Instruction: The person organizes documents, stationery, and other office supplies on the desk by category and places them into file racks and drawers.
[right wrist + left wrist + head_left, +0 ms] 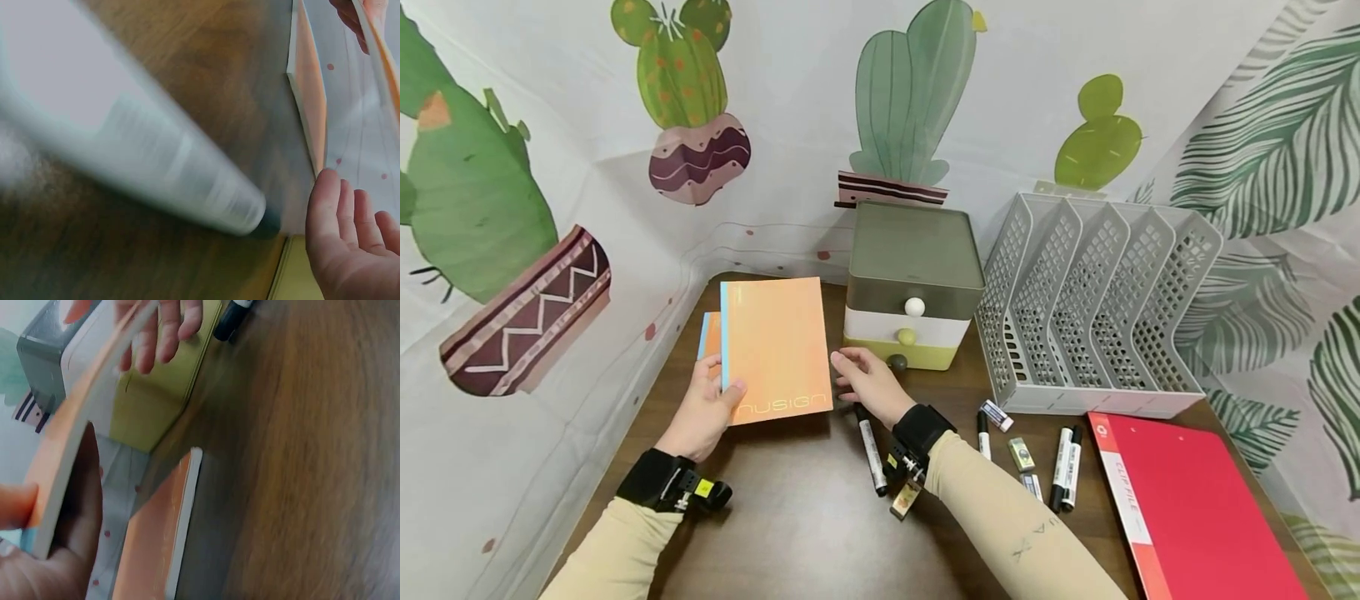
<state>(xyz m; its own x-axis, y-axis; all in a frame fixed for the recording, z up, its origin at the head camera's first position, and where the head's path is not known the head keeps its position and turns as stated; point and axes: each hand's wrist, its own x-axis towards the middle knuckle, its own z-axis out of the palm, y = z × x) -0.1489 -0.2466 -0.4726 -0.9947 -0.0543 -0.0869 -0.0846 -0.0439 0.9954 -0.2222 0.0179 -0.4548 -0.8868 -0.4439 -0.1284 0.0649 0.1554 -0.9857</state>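
Note:
An orange notebook (778, 346) with a blue spine is raised above the table, its left edge pinched between the thumb and fingers of my left hand (702, 408). In the left wrist view the held notebook (69, 431) shows edge-on. Below it lies a second orange notebook (159, 531), mostly hidden in the head view. Beside the held notebook's right edge is my right hand (874, 385), its fingers loosely extended and holding nothing. In the right wrist view that hand (350, 250) appears apart from the raised notebook. A marker (872, 450) lies on the table under the right wrist.
A small drawer box (917, 250) stands at the back, right of the notebooks. Further right are a grey file rack (1090, 400) and a red clip file (1202, 500). Several markers (1063, 467) and small erasers (1021, 454) lie between the right forearm and the file.

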